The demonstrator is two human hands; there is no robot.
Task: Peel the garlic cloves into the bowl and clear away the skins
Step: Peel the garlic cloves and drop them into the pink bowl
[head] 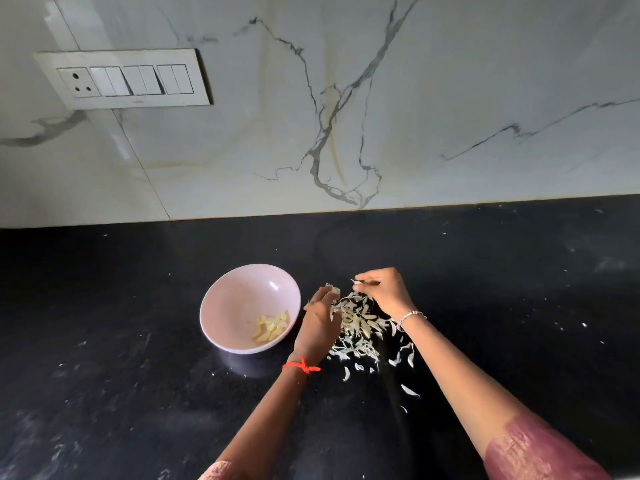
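A pale pink bowl point(221, 306) stands on the black counter point(104, 393) with several peeled yellow cloves point(272, 328) in its bottom. Just right of the bowl, my left hand point(317, 325) pinches a garlic clove point(335, 290) at its fingertips. My right hand point(384, 291) is a little further right, and its fingers pinch a strip of skin point(356, 281) beside that clove. Under and between both hands lies a heap of papery white garlic skins point(356, 323), with loose pieces scattered toward me.
A marble wall point(346, 116) rises behind the counter, with a switch and socket panel point(124, 79) at the upper left. Small white flecks dot the counter on the right. My forearms reach in from the bottom edge.
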